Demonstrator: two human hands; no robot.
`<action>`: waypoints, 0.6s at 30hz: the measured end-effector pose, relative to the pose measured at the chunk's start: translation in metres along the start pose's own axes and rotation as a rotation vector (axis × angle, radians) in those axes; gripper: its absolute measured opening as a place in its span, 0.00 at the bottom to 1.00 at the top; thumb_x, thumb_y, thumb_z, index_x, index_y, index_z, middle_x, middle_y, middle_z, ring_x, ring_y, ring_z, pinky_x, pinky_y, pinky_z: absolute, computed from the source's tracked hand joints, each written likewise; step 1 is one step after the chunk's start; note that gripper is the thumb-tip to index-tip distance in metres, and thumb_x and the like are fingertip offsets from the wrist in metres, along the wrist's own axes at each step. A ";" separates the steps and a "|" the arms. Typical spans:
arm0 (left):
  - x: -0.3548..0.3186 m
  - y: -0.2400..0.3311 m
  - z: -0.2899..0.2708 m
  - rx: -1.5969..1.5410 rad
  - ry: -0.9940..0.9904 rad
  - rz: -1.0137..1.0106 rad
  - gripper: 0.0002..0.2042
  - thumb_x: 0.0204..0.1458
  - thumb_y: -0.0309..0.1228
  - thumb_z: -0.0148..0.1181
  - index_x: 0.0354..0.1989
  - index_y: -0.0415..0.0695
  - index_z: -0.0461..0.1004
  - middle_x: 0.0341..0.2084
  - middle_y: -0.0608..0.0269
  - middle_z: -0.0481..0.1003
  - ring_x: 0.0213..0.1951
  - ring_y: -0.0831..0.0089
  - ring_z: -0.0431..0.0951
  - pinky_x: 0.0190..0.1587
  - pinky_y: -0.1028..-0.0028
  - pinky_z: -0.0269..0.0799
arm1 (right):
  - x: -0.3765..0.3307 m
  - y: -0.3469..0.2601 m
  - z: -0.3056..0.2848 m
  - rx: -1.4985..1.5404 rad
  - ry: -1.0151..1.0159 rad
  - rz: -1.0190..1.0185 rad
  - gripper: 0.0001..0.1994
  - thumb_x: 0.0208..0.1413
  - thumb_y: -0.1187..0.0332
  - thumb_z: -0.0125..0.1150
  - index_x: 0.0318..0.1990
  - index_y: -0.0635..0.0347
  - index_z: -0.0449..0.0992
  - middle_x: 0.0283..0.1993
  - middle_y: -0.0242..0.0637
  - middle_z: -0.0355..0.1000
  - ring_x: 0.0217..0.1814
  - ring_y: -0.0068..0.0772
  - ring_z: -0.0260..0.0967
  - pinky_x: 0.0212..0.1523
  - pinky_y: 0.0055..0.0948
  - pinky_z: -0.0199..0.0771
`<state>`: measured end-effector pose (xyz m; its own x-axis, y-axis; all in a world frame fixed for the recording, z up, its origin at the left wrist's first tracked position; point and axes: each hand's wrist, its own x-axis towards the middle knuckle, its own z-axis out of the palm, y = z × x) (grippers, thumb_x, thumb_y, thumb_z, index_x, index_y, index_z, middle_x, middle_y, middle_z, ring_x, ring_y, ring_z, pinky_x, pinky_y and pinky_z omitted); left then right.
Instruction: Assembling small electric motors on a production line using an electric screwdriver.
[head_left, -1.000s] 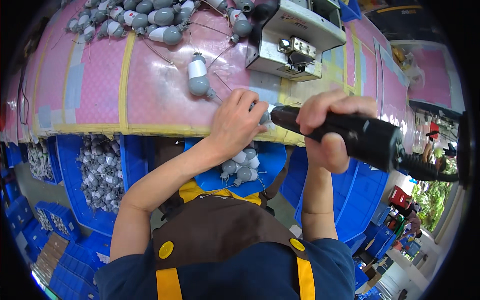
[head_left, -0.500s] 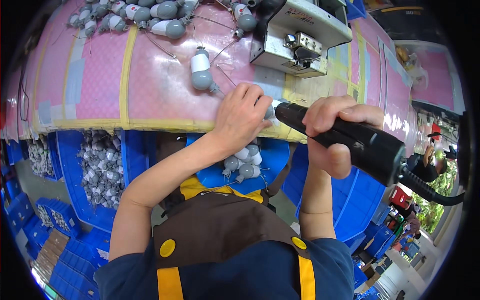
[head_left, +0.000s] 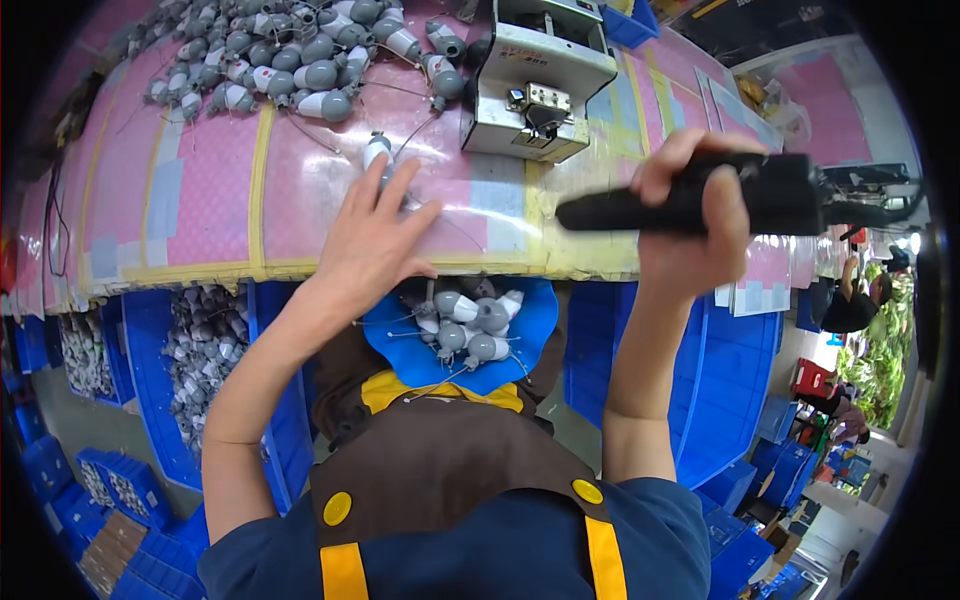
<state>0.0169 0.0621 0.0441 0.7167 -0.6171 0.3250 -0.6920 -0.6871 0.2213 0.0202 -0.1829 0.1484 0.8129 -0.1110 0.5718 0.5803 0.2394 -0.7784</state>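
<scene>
grey and white bulbs (head_left: 320, 75); black tool (head_left: 775, 192); yellow-striped pink tabletop (head_left: 205, 215).

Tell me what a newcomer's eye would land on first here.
Probably the chunky black tool in the right hand, held toward the right of the pink table. Next, the big heap of grey-and-white bulbs at the table's far left, beside a pale metal machine. Then the bright blue bowl below the table's near edge, holding more bulbs.

Red box (head_left: 812, 377) and green foliage (head_left: 884, 388)
</scene>
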 end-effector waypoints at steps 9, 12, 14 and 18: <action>-0.001 -0.002 0.003 -0.262 -0.096 0.132 0.14 0.42 0.30 0.62 0.35 0.39 0.66 0.54 0.47 0.59 0.57 0.46 0.59 0.55 0.62 0.62 | 0.068 0.038 0.038 -0.263 0.311 -0.053 0.09 0.46 0.68 0.62 0.29 0.65 0.71 0.22 0.34 0.68 0.21 0.22 0.65 0.24 0.19 0.63; -0.004 -0.009 0.014 -0.259 -0.046 0.179 0.09 0.44 0.23 0.57 0.32 0.39 0.64 0.50 0.48 0.62 0.53 0.48 0.64 0.51 0.63 0.67 | 0.065 0.035 0.031 -0.245 0.264 -0.047 0.09 0.46 0.68 0.62 0.29 0.64 0.70 0.22 0.35 0.68 0.21 0.22 0.65 0.24 0.19 0.63; -0.003 -0.016 0.022 -0.282 0.127 0.061 0.09 0.44 0.20 0.56 0.33 0.39 0.64 0.42 0.51 0.67 0.45 0.53 0.70 0.43 0.64 0.70 | 0.057 0.041 0.022 -0.170 0.096 -0.118 0.08 0.47 0.74 0.57 0.34 0.70 0.71 0.26 0.44 0.72 0.21 0.30 0.67 0.25 0.24 0.68; 0.003 -0.007 0.025 -0.455 0.132 -0.143 0.11 0.44 0.21 0.57 0.37 0.38 0.65 0.34 0.53 0.68 0.35 0.58 0.72 0.36 0.66 0.68 | 0.026 0.027 0.018 -0.201 0.104 -0.031 0.09 0.49 0.74 0.55 0.37 0.69 0.70 0.29 0.45 0.71 0.22 0.30 0.66 0.26 0.27 0.69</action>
<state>0.0260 0.0558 0.0209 0.8105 -0.4548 0.3692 -0.5763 -0.5063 0.6414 0.0557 -0.1620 0.1472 0.7893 -0.2168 0.5744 0.5948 0.0380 -0.8030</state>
